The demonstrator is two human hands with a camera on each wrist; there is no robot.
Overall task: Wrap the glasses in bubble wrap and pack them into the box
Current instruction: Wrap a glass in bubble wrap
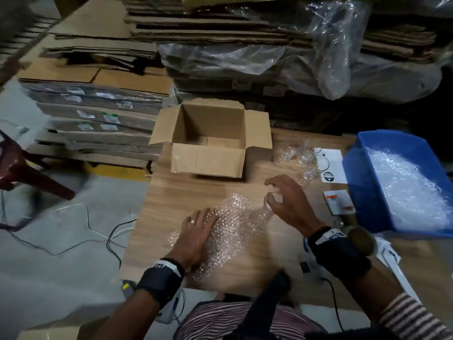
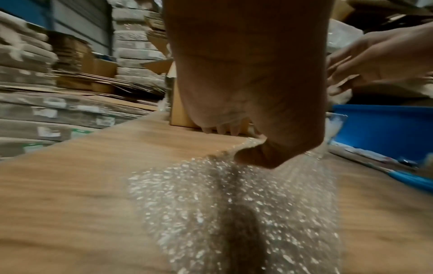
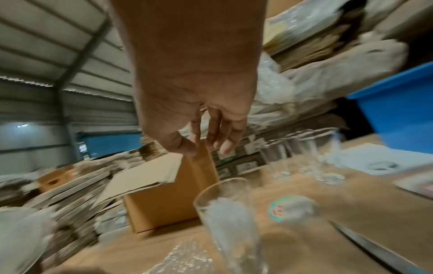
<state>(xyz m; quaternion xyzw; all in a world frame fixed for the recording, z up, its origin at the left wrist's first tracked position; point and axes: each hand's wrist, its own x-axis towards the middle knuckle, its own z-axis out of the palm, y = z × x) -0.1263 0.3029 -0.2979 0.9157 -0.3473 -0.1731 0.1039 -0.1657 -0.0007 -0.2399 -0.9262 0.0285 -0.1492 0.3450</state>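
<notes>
A sheet of bubble wrap [image 1: 232, 224] [image 2: 234, 213] lies on the wooden table [image 1: 171, 197]. My left hand [image 1: 196, 229] [image 2: 246, 92] presses flat on its left part. One clear glass [image 1: 267, 209] [image 3: 227, 213] rests on the sheet's right end, rim up and to the right. Just above that rim my right hand [image 1: 286, 200] [image 3: 194, 111] hovers with loose fingers, holding nothing. The open cardboard box [image 1: 208, 158] [image 3: 164, 204] stands behind the sheet and looks empty. Several more glasses [image 1: 301, 153] [image 3: 304, 157] stand to the box's right.
A blue bin [image 1: 402, 182] [image 2: 379, 129] of bubble wrap sits at the table's right. Labels and cards [image 1: 338, 200] lie beside it, and blue-handled scissors [image 2: 410, 179]. Flattened cardboard stacks [image 1: 98, 114] rise behind and left. A red chair [image 1: 24, 173] and cables [image 1: 85, 231] are on the floor.
</notes>
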